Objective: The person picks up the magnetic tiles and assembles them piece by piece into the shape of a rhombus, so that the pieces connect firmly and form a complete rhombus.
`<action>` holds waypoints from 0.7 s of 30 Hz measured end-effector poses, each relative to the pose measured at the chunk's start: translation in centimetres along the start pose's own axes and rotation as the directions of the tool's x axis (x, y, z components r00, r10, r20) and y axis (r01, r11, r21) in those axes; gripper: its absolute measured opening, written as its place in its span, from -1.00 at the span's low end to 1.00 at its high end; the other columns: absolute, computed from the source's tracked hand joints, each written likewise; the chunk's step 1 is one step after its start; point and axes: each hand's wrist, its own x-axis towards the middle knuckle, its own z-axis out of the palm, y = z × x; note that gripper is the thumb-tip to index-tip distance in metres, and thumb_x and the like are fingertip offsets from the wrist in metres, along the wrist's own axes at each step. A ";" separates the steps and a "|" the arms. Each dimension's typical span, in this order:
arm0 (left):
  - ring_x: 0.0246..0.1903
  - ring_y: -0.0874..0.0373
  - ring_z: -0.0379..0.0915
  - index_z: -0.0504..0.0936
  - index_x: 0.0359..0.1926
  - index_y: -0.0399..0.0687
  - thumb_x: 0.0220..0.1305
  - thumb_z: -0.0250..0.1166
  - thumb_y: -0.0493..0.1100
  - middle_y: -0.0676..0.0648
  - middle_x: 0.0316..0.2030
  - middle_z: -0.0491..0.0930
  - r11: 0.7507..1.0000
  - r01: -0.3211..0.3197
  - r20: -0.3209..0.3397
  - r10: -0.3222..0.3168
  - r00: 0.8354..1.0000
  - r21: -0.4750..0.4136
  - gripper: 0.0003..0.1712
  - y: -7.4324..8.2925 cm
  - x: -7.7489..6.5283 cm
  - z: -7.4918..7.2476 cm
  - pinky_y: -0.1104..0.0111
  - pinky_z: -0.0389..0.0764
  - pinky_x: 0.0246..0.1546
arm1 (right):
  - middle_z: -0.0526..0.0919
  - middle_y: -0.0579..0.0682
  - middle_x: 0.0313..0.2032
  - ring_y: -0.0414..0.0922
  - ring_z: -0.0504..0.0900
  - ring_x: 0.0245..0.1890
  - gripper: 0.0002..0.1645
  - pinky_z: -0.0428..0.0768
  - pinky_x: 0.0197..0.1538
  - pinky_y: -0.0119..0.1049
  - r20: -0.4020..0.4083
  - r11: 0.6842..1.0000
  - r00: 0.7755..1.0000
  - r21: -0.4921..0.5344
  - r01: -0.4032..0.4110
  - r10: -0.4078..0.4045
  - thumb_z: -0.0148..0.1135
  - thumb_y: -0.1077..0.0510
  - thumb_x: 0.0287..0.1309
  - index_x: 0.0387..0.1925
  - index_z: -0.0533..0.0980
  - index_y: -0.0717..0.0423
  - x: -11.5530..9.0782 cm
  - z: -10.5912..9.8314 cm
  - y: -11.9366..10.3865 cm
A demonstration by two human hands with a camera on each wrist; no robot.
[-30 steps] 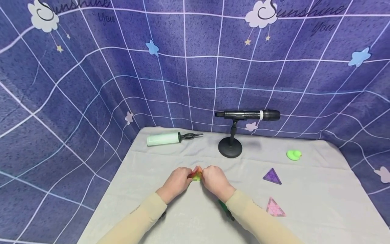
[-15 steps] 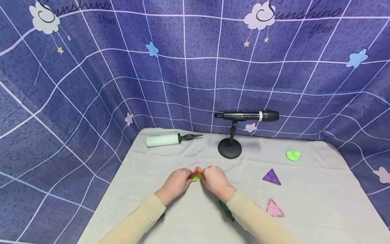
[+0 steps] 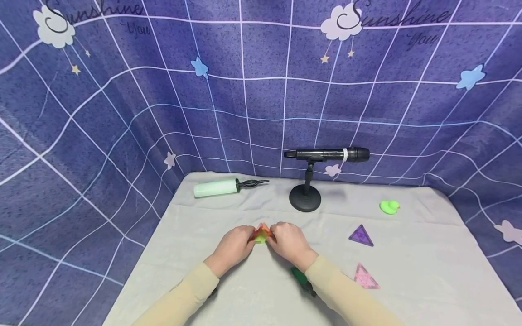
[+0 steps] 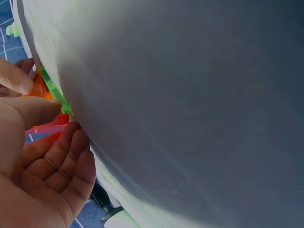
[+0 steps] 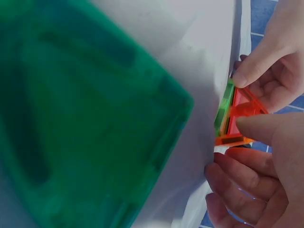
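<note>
Both hands meet over a small group of translucent magnetic tiles near the table's middle. My left hand [image 3: 232, 246] pinches the red tile [image 4: 59, 122] between thumb and fingers. Across from it, my right hand [image 3: 291, 244] pinches the orange tile [image 5: 232, 140], its thumb on the inner side. The red and orange tiles tilt toward each other and come together at the top in the head view. A light green tile [image 5: 224, 107] sits low between them, along the tablecloth. Fingers cover parts of the tiles' outer edges.
Close under the right wrist is a dark green tile [image 3: 299, 275]. Purple [image 3: 361, 236] and pink [image 3: 365, 277] triangle tiles lie to the right, with a green toy duck [image 3: 389, 207] beyond. A hand pump [image 3: 218, 187] and a microphone on a stand [image 3: 306, 198] occupy the back.
The head view has drifted slightly, so the scene sits a little further left. Both hands keep their hold on the tiles, with only small finger shifts.
</note>
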 end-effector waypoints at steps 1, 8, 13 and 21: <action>-0.51 0.23 0.39 0.58 -0.33 -0.01 0.28 0.46 -0.24 0.12 -0.50 0.44 1.000 0.002 -0.003 -0.002 1.000 0.002 -0.82 0.0 0.0 0.0 0.27 0.48 -0.47 | 0.42 -0.19 -0.61 -0.18 0.49 -0.59 -0.68 0.53 -0.45 -0.19 -0.002 1.000 1.000 0.004 -0.002 0.002 0.50 0.05 0.20 -0.54 0.52 -0.05 -0.1 0.0 0.1; -0.56 0.24 0.34 0.53 -0.34 -0.03 0.22 0.52 -0.19 0.12 -0.54 0.41 0.998 0.050 -0.043 -0.047 0.998 0.050 -0.74 0.2 -0.4 0.1 0.28 0.46 -0.53 | 0.43 -0.20 -0.57 -0.17 0.51 -0.56 -0.75 0.54 -0.43 -0.14 -0.012 1.000 1.000 0.004 0.013 -0.013 0.50 0.01 0.18 -0.45 0.57 -0.04 -1.0 -0.6 1.1; -0.66 0.25 0.29 0.44 -0.50 0.04 0.24 0.50 -0.16 0.14 -0.65 0.37 0.994 0.072 -0.055 -0.068 0.996 0.077 -0.64 0.8 -0.8 -0.2 0.29 0.38 -0.63 | 0.55 -0.16 -0.47 -0.12 0.61 -0.46 -0.85 0.62 -0.34 -0.10 -0.016 1.000 1.000 0.010 -0.006 0.006 0.44 0.07 0.21 -0.24 0.69 0.05 -1.9 -1.3 2.1; -0.71 0.27 0.22 0.34 -0.66 0.12 0.26 0.47 -0.12 0.18 -0.75 0.28 0.996 -0.009 -0.036 0.012 0.999 0.087 -0.50 2.4 -1.0 -0.3 0.30 0.31 -0.68 | 0.59 -0.11 -0.43 -0.04 0.65 -0.41 -0.89 0.64 -0.31 -0.03 -0.075 0.998 0.995 0.021 -0.067 0.068 0.43 0.15 0.19 -0.24 0.71 0.06 -3.3 -2.1 4.6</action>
